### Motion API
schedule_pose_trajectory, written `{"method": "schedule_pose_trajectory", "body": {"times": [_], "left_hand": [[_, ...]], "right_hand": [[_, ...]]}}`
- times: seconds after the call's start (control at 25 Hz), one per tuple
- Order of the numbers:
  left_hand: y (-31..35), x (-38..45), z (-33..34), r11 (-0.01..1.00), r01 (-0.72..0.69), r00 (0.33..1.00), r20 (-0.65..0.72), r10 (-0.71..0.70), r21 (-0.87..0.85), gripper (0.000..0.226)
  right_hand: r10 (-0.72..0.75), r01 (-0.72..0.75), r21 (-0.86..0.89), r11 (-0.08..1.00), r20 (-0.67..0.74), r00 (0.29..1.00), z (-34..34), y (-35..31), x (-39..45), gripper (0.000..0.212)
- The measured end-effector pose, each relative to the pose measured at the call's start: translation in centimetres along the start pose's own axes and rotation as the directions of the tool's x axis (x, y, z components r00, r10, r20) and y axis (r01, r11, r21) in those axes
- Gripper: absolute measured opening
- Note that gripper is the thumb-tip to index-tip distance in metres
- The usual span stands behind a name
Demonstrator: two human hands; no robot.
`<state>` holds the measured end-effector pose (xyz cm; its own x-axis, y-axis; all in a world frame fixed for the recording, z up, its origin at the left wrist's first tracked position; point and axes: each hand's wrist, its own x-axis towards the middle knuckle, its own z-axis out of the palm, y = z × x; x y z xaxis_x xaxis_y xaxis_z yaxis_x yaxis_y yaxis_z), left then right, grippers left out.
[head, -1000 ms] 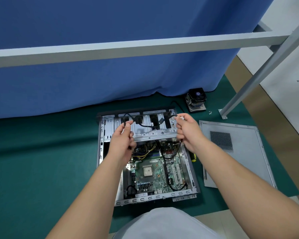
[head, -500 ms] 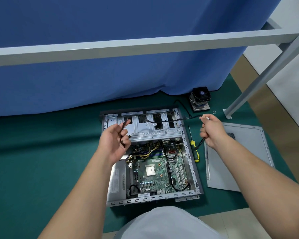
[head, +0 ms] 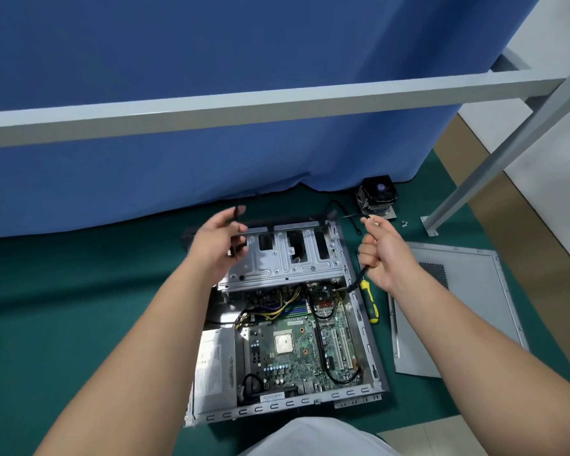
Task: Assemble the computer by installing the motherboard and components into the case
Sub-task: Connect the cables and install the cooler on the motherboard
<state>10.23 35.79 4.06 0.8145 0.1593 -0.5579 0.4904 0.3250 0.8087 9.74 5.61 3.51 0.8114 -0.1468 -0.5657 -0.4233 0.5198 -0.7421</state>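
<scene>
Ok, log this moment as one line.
left hand: holds black cable | right hand: grips black cable | motherboard: in case | screwdriver: on mat beside case

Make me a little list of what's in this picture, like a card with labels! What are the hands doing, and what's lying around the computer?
left hand: raised over the drive cage, fingers round a black cable
right hand: curled round another black cable at the case's right edge
computer case: lying open on the green mat
motherboard: inside the case, processor socket bare
drive cage: silver, at the case's far end
screwdriver: yellow and black, on the mat right of the case
side panel: grey, flat, farther right
CPU cooler: by the blue curtain
</scene>
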Motion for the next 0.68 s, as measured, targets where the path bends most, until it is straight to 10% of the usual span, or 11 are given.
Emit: {"method": "schedule_pose_trajectory", "body": {"times": [0.4,0.68], "left_hand": [[2.7,8.4,3.8,0.995,0.038,0.996,-0.089,-0.03,0.096,0.024],[0.5,5.6,3.7,0.933,-0.243,0.97,0.074,0.231,0.267,0.018]], "right_hand": [[0.079,-0.064,-0.1,0.993,0.163,0.983,3.6,2.0,-0.3,0.021],[0.156,-0.15,-0.046,0.988,0.194,0.969,6.4,3.1,0.2,0.034]]}}
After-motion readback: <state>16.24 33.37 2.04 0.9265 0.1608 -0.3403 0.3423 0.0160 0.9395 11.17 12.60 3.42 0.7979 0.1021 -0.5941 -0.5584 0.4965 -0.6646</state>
